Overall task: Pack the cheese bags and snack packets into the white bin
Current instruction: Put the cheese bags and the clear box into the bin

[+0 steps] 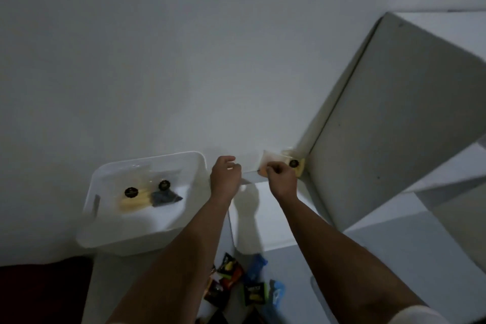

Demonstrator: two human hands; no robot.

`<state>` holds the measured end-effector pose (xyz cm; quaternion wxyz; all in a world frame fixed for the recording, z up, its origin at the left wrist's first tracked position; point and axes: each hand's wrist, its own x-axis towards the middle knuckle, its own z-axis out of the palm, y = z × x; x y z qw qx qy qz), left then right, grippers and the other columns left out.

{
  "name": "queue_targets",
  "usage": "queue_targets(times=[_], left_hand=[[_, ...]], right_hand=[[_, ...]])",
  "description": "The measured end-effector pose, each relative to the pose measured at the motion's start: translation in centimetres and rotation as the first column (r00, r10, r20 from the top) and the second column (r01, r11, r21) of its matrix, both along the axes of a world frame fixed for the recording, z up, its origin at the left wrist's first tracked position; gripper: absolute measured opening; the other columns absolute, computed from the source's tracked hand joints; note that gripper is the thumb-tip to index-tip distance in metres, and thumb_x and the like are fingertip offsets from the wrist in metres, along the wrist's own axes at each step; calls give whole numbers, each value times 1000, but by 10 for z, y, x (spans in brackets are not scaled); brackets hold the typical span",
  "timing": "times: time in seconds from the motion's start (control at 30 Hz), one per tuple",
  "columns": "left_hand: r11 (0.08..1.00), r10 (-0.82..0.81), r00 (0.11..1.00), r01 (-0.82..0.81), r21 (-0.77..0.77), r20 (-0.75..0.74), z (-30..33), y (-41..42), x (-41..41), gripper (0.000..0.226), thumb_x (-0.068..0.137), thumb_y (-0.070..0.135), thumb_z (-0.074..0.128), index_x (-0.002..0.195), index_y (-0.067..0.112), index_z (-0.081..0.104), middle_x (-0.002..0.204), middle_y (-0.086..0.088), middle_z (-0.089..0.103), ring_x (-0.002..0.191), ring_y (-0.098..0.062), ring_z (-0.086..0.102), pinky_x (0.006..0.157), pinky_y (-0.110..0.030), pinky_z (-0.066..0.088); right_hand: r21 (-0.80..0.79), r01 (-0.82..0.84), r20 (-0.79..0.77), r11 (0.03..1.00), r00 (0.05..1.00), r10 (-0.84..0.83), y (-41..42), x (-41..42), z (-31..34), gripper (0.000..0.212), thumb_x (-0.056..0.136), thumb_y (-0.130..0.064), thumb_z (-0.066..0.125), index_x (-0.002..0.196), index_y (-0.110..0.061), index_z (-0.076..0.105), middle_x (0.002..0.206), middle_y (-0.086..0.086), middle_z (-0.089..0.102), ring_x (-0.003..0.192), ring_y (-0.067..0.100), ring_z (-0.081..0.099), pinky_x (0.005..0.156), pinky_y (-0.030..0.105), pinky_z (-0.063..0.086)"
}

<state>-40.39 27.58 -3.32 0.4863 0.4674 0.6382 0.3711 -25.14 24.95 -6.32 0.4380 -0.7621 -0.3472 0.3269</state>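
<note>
The white bin stands at the left against the wall. Inside it lie clear cheese bags with round black labels and a dark packet. On a white shelf at the right lies another clear cheese bag with a black label. My right hand pinches the near edge of that bag. Beside it, my left hand hovers at the shelf edge with curled fingers and nothing seen in it. Several coloured snack packets lie in a heap below, between my forearms.
An open white cabinet door stands at the right of the shelf. A plain white wall rises behind everything. A dark red object fills the lower left corner. The shelf's white front edge runs between my hands.
</note>
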Motion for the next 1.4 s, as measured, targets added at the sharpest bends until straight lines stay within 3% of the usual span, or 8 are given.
queue_targets(times=[0.2,0.33,0.43,0.8,0.97,1.13,1.23,1.4], left_hand=[[988,-75,997,74,-136,-5,-41,8,75,56,94,19,65,145,20,44,144,-11,51,120,-28,58,98,-37,50],[983,-41,999,36,-182,-28,-65,30,107,68,93,20,70,152,18,37,153,-15,44,132,-30,51,103,-36,47],[980,-41,996,23,-198,-85,-82,49,125,69,93,18,72,152,13,38,155,-15,44,139,-32,46,112,-38,42],[952,-10,989,-36,-304,-147,-145,95,167,71,81,28,80,144,19,49,143,-11,52,125,-27,56,88,-27,42],[966,-24,982,-26,-259,-189,-166,94,176,56,76,26,85,126,20,62,130,-9,61,118,-27,61,90,-32,51],[986,4,987,-31,-161,-160,-154,99,181,34,81,12,81,106,12,59,105,2,58,100,-17,59,80,-24,41],[989,9,995,-23,-145,-94,-148,97,183,43,78,11,84,103,16,50,107,-2,59,103,-24,64,84,-31,50],[990,42,998,-34,-137,56,-146,92,181,74,60,14,89,114,18,38,111,-10,64,101,-26,67,87,-45,59]], right_hand=[[-120,157,-39,980,986,-163,-9,101,-18,33,88,-9,65,120,-4,70,118,16,71,112,34,65,89,31,47],[-185,120,1,975,993,-122,12,144,-42,44,89,-16,69,131,-5,62,134,17,64,125,35,58,103,36,45],[-244,80,0,967,997,-83,35,164,-58,40,93,-14,65,131,-2,62,131,16,64,123,35,59,98,35,45],[-210,109,-41,972,992,-120,92,175,-121,79,62,-36,92,130,-17,57,123,1,63,111,24,62,88,35,52],[-238,102,-68,966,990,-121,98,176,-134,57,70,-29,88,121,-15,67,115,6,70,104,27,67,81,30,51],[-206,103,-78,973,990,-121,103,177,-133,24,82,-17,81,94,-5,65,93,8,67,88,27,64,68,28,42],[-164,93,-53,982,993,-103,101,170,-126,24,83,-18,80,95,-4,65,90,8,66,84,24,61,68,29,44],[-8,-91,-160,996,983,88,92,161,-128,38,82,-22,81,118,-29,71,114,-5,75,109,14,70,91,36,57]])
